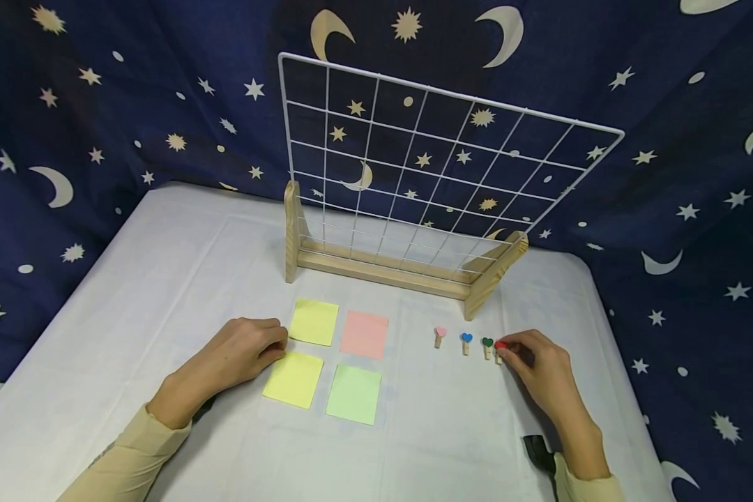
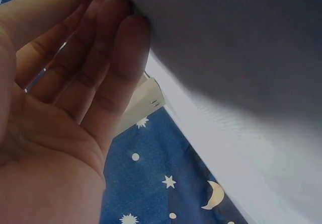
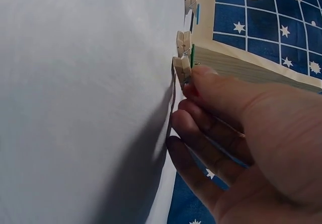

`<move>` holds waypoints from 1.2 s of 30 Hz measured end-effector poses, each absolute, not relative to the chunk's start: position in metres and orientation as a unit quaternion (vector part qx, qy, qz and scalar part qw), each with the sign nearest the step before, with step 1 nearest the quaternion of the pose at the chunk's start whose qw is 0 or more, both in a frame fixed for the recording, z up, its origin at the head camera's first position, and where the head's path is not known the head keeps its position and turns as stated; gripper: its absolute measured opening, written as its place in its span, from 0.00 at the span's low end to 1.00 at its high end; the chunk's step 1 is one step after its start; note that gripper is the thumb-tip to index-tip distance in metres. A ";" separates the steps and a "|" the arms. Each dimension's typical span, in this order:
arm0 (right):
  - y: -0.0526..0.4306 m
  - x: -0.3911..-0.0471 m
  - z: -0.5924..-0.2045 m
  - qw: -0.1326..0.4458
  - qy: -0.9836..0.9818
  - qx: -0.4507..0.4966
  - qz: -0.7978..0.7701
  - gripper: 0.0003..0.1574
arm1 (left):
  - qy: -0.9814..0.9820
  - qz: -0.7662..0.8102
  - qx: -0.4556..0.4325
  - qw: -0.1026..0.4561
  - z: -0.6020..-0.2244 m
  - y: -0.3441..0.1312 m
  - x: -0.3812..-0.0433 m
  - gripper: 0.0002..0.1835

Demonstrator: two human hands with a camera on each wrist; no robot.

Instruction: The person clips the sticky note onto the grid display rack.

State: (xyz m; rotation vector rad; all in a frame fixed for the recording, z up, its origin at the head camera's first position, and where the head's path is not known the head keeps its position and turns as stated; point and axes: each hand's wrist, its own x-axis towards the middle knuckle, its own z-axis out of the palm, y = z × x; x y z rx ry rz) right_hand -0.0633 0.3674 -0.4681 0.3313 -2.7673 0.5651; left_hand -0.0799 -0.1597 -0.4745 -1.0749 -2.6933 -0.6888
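Note:
My right hand (image 1: 542, 369) pinches a small wooden clothespin with a red heart (image 1: 500, 345) between thumb and fingertips, at the right end of a row on the table. Next to it stands the green-heart clothespin (image 1: 488, 346); a blue-heart clothespin (image 1: 466, 341) and a pink-heart clothespin (image 1: 440, 335) are farther left. The right wrist view shows the pinched clothespin (image 3: 182, 70) at the thumb tip. With fingers loosely bent, my left hand (image 1: 241, 352) rests beside an upper yellow sticky note (image 1: 314, 322) and a lower yellow sticky note (image 1: 293, 380). Nothing shows in its palm in the left wrist view.
A pink sticky note (image 1: 364, 335) and a green sticky note (image 1: 354, 394) lie right of the yellow ones. Behind them a white wire grid (image 1: 428, 88) stands upright in a wooden base (image 1: 383, 273). Star-patterned dark blue cloth surrounds the white-covered table (image 1: 445, 446).

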 end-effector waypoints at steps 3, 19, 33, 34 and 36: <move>0.369 -0.063 -0.467 0.145 -0.962 0.119 0.200 0.12 | -0.898 -0.234 -0.362 0.085 -0.475 -0.160 -0.080 0.18; 0.370 -0.059 -0.456 0.098 -0.959 0.092 0.249 0.20 | -0.883 -0.228 -0.392 0.119 -0.463 -0.161 -0.083 0.13; 0.364 -0.058 -0.442 0.128 -0.950 0.096 0.269 0.17 | -0.858 -0.266 -0.414 0.151 -0.450 -0.156 -0.088 0.09; 0.363 -0.058 -0.441 0.129 -0.948 0.098 0.274 0.17 | -0.856 -0.266 -0.415 0.154 -0.449 -0.155 -0.089 0.09; 0.359 -0.060 -0.439 0.131 -0.944 0.104 0.283 0.16 | -0.853 -0.267 -0.418 0.161 -0.447 -0.155 -0.090 0.09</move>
